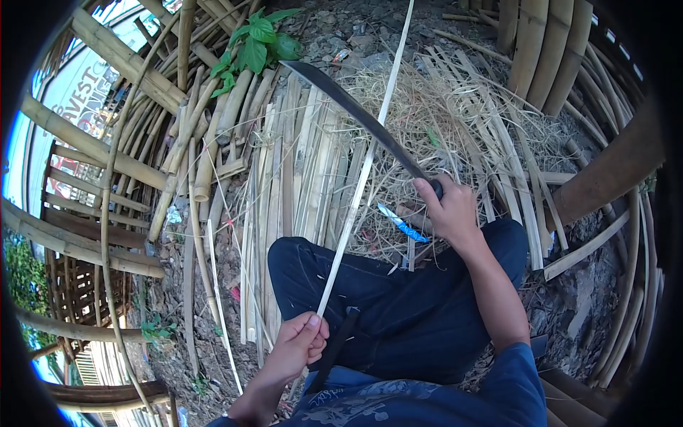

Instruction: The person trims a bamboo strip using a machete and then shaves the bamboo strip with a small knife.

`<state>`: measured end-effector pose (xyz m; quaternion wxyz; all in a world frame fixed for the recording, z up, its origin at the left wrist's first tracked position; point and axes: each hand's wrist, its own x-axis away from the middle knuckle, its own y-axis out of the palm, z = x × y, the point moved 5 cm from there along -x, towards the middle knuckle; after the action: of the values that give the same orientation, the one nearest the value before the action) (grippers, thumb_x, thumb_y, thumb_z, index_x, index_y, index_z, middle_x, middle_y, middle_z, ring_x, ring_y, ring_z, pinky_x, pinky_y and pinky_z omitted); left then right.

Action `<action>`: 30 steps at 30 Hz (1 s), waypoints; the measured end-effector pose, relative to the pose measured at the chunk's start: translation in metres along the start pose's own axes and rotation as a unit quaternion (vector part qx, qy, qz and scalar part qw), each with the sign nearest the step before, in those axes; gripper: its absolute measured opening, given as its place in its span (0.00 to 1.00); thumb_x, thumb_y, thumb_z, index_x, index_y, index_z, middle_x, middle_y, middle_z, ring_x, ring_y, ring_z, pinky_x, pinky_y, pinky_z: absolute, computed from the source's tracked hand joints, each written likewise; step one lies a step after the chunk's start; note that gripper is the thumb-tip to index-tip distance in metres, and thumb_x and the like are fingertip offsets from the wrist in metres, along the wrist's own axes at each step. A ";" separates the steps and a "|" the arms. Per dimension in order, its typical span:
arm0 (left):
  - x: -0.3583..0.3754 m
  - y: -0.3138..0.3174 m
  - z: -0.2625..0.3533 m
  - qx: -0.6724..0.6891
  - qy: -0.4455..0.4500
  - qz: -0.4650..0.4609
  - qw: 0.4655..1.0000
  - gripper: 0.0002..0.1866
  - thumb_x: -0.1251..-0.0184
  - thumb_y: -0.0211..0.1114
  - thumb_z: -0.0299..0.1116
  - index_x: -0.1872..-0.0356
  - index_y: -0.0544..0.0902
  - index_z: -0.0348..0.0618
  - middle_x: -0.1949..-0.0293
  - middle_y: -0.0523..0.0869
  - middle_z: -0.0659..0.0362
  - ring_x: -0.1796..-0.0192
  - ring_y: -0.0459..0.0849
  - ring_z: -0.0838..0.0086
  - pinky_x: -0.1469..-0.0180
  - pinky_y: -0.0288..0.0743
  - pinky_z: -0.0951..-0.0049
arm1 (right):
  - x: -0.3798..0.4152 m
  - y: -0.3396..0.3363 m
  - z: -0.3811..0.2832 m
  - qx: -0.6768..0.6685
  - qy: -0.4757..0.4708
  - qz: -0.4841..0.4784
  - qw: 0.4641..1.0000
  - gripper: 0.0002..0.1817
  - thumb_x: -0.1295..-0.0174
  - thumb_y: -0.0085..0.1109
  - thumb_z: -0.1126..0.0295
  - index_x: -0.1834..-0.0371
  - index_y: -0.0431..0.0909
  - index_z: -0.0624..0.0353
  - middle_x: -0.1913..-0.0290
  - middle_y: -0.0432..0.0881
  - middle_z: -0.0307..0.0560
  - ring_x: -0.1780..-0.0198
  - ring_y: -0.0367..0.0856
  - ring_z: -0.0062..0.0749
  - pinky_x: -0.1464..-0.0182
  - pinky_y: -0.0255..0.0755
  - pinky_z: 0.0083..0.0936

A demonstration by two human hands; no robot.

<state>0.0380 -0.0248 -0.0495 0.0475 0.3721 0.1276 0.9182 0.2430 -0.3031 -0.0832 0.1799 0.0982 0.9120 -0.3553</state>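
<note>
My left hand is closed round the lower end of a long, thin bamboo strip, close to my lap. The strip slants up and away past the top of the view. In my right hand, over my right knee, is the dark handle of a machete. Its long dark blade points up and to the left, and crosses the bamboo strip in this view. A blue-and-white patterned object with a pale pointed end lies on the shavings just left of my right hand.
Split bamboo slats lie side by side in front of my legs. Curly bamboo shavings heap beyond my right hand. Bamboo poles and a frame stand at left; thick posts rise at right. A leafy plant grows at the back.
</note>
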 end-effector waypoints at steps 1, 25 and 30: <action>-0.005 0.003 0.005 -0.035 0.028 0.016 0.999 0.18 0.17 0.46 0.40 0.67 0.73 0.40 0.82 0.56 0.71 0.82 0.52 0.87 0.81 0.45 0.80 | 0.008 0.002 -0.010 -0.042 -0.021 -0.002 0.999 0.31 0.35 0.58 0.41 0.78 0.78 0.62 0.85 0.78 0.52 0.82 0.80 0.47 0.78 0.73 0.39; -0.032 0.000 0.026 -0.408 0.323 0.241 0.819 0.13 0.20 0.51 0.31 0.66 0.77 0.36 0.83 0.72 0.60 0.80 0.70 0.80 0.77 0.62 0.74 | 0.044 0.017 -0.086 0.057 -0.296 0.001 0.954 0.33 0.46 0.64 0.34 0.83 0.71 0.56 0.86 0.73 0.43 0.83 0.78 0.34 0.77 0.71 0.29; -0.027 -0.007 0.028 -0.377 0.292 0.217 0.852 0.14 0.20 0.51 0.32 0.66 0.78 0.35 0.82 0.74 0.59 0.80 0.70 0.81 0.77 0.63 0.75 | 0.021 0.003 -0.069 0.113 -0.239 0.063 0.962 0.32 0.48 0.67 0.36 0.83 0.71 0.55 0.85 0.73 0.42 0.82 0.78 0.34 0.78 0.70 0.29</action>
<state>0.0765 -0.0175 -0.0500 -0.0558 0.0584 -0.3045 0.9491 0.2063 -0.2529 -0.0460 0.4020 0.0871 0.7883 -0.4575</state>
